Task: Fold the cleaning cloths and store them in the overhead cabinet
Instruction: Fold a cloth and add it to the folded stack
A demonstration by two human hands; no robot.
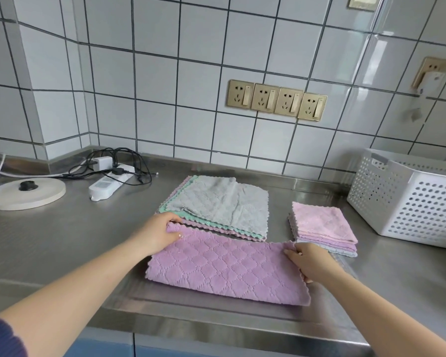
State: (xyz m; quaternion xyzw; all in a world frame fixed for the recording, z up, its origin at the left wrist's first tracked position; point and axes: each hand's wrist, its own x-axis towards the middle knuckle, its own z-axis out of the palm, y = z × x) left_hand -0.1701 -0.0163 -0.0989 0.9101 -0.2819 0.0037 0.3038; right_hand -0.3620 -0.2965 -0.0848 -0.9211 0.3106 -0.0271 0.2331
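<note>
Right along the tiled wall runs the steel worktop, with a white perforated basket at its right end. Near the front edge lies a purple quilted cloth, folded in half. Behind it sits a loose pile of unfolded cloths, grey on top, and beside that a small stack of folded cloths, pink uppermost. The left hand pinches the purple cloth's far left corner; the right hand grips its right edge, fingers curled round it.
</note>
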